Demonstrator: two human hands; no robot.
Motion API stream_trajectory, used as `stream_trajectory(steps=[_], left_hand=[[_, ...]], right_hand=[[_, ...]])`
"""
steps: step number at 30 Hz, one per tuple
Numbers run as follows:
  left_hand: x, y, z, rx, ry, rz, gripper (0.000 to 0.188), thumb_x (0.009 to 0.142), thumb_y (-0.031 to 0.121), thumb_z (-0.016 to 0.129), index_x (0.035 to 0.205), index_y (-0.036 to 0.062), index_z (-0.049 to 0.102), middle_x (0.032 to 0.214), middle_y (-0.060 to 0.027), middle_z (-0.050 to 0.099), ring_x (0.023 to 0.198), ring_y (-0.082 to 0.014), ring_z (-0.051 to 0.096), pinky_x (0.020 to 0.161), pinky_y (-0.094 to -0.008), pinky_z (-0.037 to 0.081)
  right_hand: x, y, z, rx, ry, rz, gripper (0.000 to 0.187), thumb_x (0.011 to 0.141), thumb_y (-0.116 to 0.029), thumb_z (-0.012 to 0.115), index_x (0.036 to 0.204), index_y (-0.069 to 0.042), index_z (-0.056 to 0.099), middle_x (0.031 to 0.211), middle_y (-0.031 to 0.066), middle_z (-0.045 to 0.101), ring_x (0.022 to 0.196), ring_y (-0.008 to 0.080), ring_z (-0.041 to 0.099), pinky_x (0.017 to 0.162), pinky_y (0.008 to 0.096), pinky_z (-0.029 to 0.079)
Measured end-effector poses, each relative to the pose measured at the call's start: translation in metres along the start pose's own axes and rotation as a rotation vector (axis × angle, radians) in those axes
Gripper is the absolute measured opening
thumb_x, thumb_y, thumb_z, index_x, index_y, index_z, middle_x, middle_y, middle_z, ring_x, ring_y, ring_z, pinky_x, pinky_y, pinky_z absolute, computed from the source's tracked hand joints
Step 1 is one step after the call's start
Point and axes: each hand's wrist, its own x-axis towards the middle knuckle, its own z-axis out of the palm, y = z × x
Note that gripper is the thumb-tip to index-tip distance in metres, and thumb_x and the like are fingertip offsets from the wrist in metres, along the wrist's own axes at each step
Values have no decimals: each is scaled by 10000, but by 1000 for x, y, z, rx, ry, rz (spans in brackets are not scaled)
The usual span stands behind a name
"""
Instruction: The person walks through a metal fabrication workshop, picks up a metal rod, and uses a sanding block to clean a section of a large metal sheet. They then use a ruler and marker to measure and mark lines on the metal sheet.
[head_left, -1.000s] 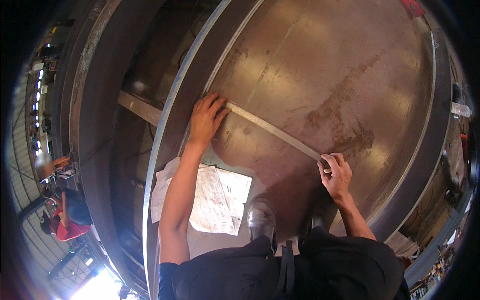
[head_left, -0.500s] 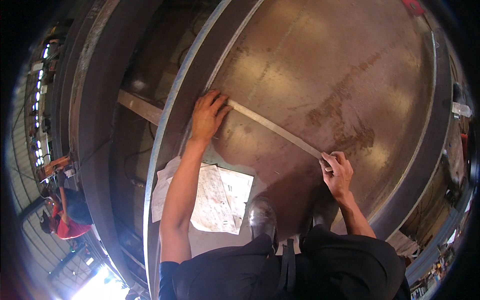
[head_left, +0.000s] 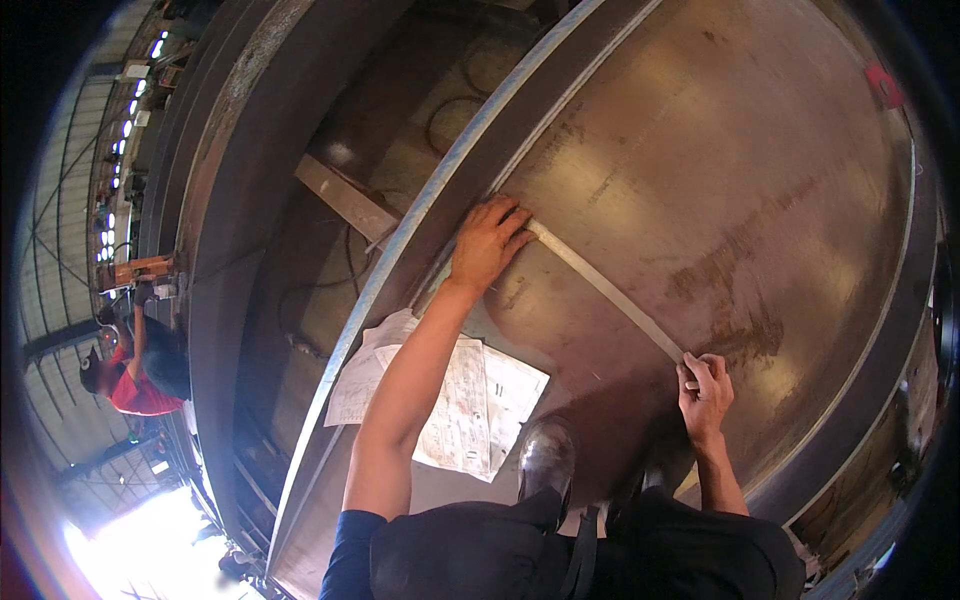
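A long, narrow, straight metal ruler (head_left: 610, 288) lies slantwise across the brown steel plate (head_left: 650, 180). My left hand (head_left: 485, 245) holds its far-left end beside the upright steel rim (head_left: 400, 230), the strip's end between thumb and fingers. At the near-right end my right hand (head_left: 706, 395) is closed, pinching the ruler with curled fingers. A small pale piece shows at these fingers, too small to name. Under my left forearm lie several marked paper sheets (head_left: 460, 405), partly hidden by the arm.
My dark boot (head_left: 546, 458) stands on the plate beside the papers. Another curved steel rim (head_left: 870, 370) bounds the right side. Beyond the left rim are a crossbar (head_left: 345, 200) and cables. A person in red (head_left: 145, 390) is at the far left.
The whole view has shifted, so the hands, ruler and papers appear farther right and lower. Both hands keep their places at the ruler's ends.
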Motion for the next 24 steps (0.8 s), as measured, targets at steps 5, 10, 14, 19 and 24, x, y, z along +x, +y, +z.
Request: stream_trajectory(steps=[5, 10, 14, 19, 24], left_hand=[[-3, 0, 3, -44, 4, -37, 340, 916, 291, 755, 1199, 103, 734, 1321, -125, 657, 1260, -334, 605, 1059, -461, 481], [0, -1, 0, -58, -31, -66, 343, 910, 287, 764, 1200, 105, 741, 1329, -113, 658, 1270, -329, 604, 1063, -453, 489], [-2, -1, 0, -92, -37, -108, 353, 925, 316, 750, 1211, 109, 748, 1351, -110, 663, 1258, -339, 622, 1053, -456, 506], [1, 5, 1, -103, -51, -127, 325, 908, 279, 766, 1172, 89, 756, 1309, -104, 682, 1240, -327, 641, 1013, -436, 544], [-2, 3, 4, -85, -55, -149, 334, 912, 286, 764, 1179, 85, 755, 1321, -109, 682, 1252, -331, 638, 1019, -444, 541]], right_hand=[[2, -2, -1, -30, 1, -12, 344, 829, -62, 843, 1142, -147, 730, 1025, 79, 664, 814, 296, 667, 699, 405, 488], [-4, 3, 5, -3, -4, 26, 339, 834, -68, 838, 1145, -147, 730, 1036, 79, 669, 831, 299, 669, 702, 407, 493], [-4, -3, 3, -5, -11, 33, 344, 827, -69, 838, 1146, -147, 734, 1036, 79, 672, 837, 297, 673, 708, 406, 497], [-4, -1, 2, -14, 10, 43, 344, 809, -77, 850, 1128, -148, 742, 1034, 83, 675, 829, 297, 677, 710, 399, 500], [2, -5, 1, -41, 2, 61, 331, 804, -92, 856, 1110, -154, 748, 1008, 69, 673, 809, 291, 677, 691, 394, 488]])
